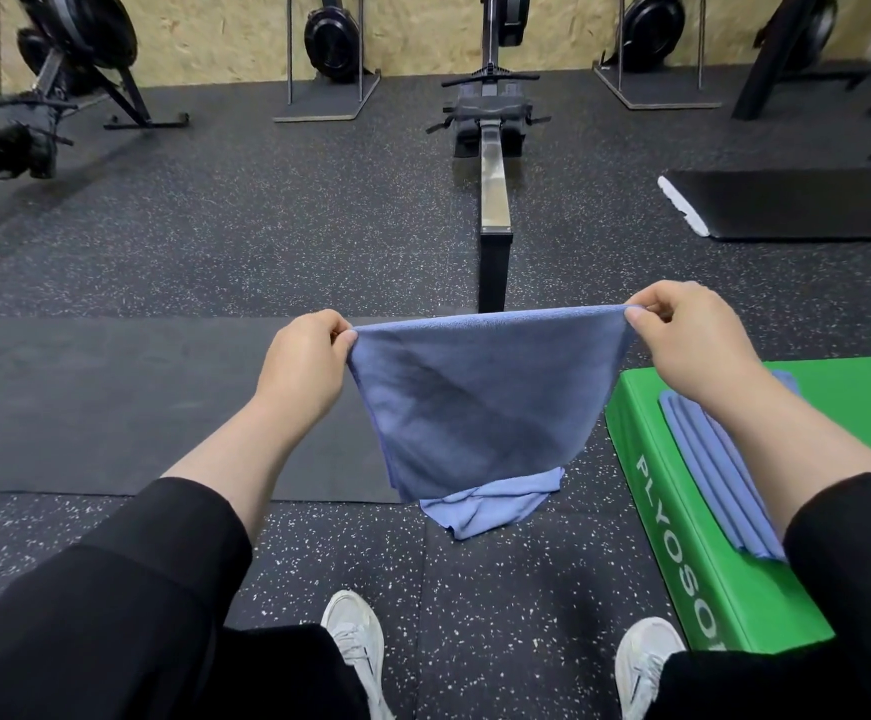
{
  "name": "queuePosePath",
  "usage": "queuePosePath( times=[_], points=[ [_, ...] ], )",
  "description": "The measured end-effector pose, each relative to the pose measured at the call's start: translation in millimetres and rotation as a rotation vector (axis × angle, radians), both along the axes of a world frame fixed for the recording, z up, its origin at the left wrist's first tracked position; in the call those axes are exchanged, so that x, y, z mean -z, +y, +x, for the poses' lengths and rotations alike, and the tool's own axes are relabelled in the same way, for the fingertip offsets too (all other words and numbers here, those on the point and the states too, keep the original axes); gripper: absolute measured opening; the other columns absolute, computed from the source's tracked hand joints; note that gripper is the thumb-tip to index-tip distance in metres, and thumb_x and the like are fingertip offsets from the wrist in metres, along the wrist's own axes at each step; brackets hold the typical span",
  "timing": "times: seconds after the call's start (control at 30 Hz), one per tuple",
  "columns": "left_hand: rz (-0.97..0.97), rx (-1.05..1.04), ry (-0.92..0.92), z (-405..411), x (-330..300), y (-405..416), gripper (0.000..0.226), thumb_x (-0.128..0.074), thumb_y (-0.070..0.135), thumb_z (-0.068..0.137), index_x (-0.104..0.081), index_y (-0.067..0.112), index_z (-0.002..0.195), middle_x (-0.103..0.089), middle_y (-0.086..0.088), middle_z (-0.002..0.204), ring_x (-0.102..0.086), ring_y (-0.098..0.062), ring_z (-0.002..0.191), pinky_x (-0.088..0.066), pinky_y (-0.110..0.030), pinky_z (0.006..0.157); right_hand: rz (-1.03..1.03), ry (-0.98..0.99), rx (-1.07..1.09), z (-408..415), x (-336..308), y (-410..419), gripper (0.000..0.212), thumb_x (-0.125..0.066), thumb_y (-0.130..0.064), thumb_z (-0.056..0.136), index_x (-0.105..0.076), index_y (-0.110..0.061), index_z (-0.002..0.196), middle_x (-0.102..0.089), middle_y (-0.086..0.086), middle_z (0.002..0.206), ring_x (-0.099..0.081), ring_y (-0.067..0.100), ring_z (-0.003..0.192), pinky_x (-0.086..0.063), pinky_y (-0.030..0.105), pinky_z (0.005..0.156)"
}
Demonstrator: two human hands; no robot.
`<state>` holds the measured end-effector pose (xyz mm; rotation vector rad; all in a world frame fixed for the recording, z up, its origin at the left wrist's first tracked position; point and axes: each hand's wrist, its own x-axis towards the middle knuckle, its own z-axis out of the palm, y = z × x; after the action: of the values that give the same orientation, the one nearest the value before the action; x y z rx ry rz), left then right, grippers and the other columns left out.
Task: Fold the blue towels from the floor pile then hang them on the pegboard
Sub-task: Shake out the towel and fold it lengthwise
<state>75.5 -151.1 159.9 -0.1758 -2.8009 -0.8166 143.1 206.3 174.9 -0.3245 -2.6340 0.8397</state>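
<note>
A blue towel [480,402] hangs in the air in front of me, stretched flat between both hands. My left hand [303,363] pinches its upper left corner and my right hand [693,337] pinches its upper right corner. Below its lower edge another blue towel [495,504] lies crumpled on the speckled floor. Several folded blue towels [719,470] lie stacked on a green plyo box [682,569] at my right, partly hidden by my right forearm. No pegboard is in view.
A rowing machine [493,163] runs away from me straight ahead, its rail end just beyond the towel. A black mat [111,402] lies on the left, another black mat [807,200] at far right. More gym machines stand along the back wall. My white shoes [355,646] are below.
</note>
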Motion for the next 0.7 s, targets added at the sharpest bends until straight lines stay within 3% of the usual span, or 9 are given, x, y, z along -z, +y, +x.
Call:
queuePosePath(
  times=[0.1, 0.17, 0.27, 0.37, 0.43, 0.53, 0.6, 0.7],
  points=[
    [0.051, 0.021, -0.035, 1, 0, 2, 0.018, -0.049, 0.021, 0.103, -0.062, 0.015, 0.090, -0.062, 0.002, 0.085, -0.055, -0.025, 0.086, -0.038, -0.034, 0.070, -0.030, -0.010, 0.002, 3, -7, -3, 0.014, -0.054, -0.019, 0.099, -0.067, -0.014, 0.100, -0.063, 0.002, 0.092, -0.056, 0.024, 0.087, -0.039, 0.032, 0.077],
    [0.218, 0.022, -0.108, 0, 0, 4, 0.020, -0.049, 0.025, 0.102, -0.061, 0.018, 0.088, -0.064, 0.004, 0.084, -0.058, -0.025, 0.085, -0.048, -0.033, 0.072, -0.137, -0.010, -0.011, 7, -11, -7, 0.014, -0.052, -0.018, 0.097, -0.066, -0.015, 0.094, -0.062, -0.003, 0.082, -0.053, 0.019, 0.077, -0.037, 0.032, 0.069],
    [0.571, -0.003, -0.181, 3, -5, 13, 0.022, -0.053, 0.029, 0.099, -0.062, 0.018, 0.082, -0.064, 0.003, 0.079, -0.061, -0.021, 0.078, -0.059, -0.044, 0.086, -0.375, 0.027, -0.030, 8, -16, -13, 0.018, -0.050, -0.022, 0.090, -0.061, -0.010, 0.083, -0.052, -0.002, 0.071, -0.044, 0.016, 0.067, -0.039, 0.032, 0.065],
    [0.872, -0.030, -0.256, 9, -10, 27, 0.023, -0.057, 0.025, 0.100, -0.059, 0.017, 0.078, -0.062, 0.000, 0.076, -0.057, -0.017, 0.072, -0.059, -0.042, 0.074, -0.561, 0.050, -0.038, 4, -14, -18, 0.029, -0.049, -0.032, 0.079, -0.052, -0.003, 0.083, -0.041, 0.004, 0.075, -0.037, 0.019, 0.072, -0.037, 0.041, 0.067],
    [0.974, -0.061, -0.308, 12, -12, 37, 0.021, -0.059, 0.026, 0.100, -0.059, 0.016, 0.082, -0.062, -0.005, 0.078, -0.057, -0.021, 0.069, -0.055, -0.035, 0.063, -0.565, 0.022, -0.021, 3, -12, -25, 0.021, -0.050, -0.030, 0.079, -0.054, -0.009, 0.076, -0.041, 0.000, 0.070, -0.035, 0.017, 0.071, -0.033, 0.039, 0.066],
    [1.051, -0.146, -0.357, 18, -10, 54, 0.020, -0.065, 0.025, 0.098, -0.058, 0.017, 0.081, -0.059, -0.007, 0.073, -0.052, -0.020, 0.062, -0.045, -0.025, 0.053, -0.634, -0.063, -0.021, 5, -6, -40, 0.020, -0.051, -0.018, 0.083, -0.057, -0.021, 0.064, -0.038, -0.009, 0.058, -0.032, 0.015, 0.060, -0.028, 0.030, 0.056],
    [1.041, -0.146, -0.335, 24, -5, 67, 0.021, -0.069, 0.026, 0.094, -0.061, 0.016, 0.076, -0.060, -0.008, 0.073, -0.053, -0.020, 0.065, -0.048, -0.031, 0.057, -0.709, -0.109, -0.037, 4, -1, -50, 0.022, -0.052, -0.012, 0.087, -0.060, -0.021, 0.069, -0.039, -0.007, 0.058, -0.032, 0.013, 0.055, -0.030, 0.023, 0.049],
    [0.888, -0.073, -0.224, 36, -1, 88, 0.022, -0.072, 0.031, 0.087, -0.068, 0.016, 0.071, -0.068, 0.001, 0.069, -0.060, -0.016, 0.066, -0.058, -0.046, 0.071, -0.849, -0.118, -0.059, 5, 7, -67, 0.014, -0.052, -0.008, 0.093, -0.063, -0.014, 0.087, -0.040, 0.008, 0.071, -0.039, 0.017, 0.064, -0.040, 0.021, 0.047]
  ],
)
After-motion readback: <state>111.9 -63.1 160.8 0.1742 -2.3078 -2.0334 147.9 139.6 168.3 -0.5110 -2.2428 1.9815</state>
